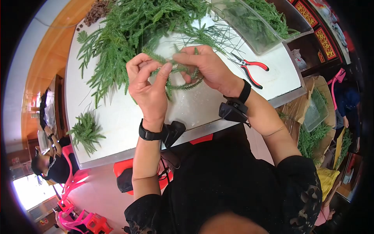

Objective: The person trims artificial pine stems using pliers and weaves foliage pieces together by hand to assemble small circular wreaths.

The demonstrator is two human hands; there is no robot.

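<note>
My left hand [149, 86] and my right hand [212, 70] meet above the white table, fingers pinched together. Between them they hold a green needle-leaved sprig [185, 86], whose thin branches curve out below the fingertips. My fingers partly cover it, so the exact grip point is hidden. Just beyond my hands lies a large heap of similar green sprigs [113, 50]. Bare thin stems [230, 39] fan out to the right of the heap. A pair of pliers [249, 67] with red and black handles rests to the right of my right hand, its jaws toward the stems.
A clear plastic bin [259, 29] with more greenery stands at the far right of the table [120, 134]. One small sprig bunch [85, 132] lies at the left. Brown cones [96, 12] sit at the back left. A cardboard box [311, 117] stands right. Other people sit nearby.
</note>
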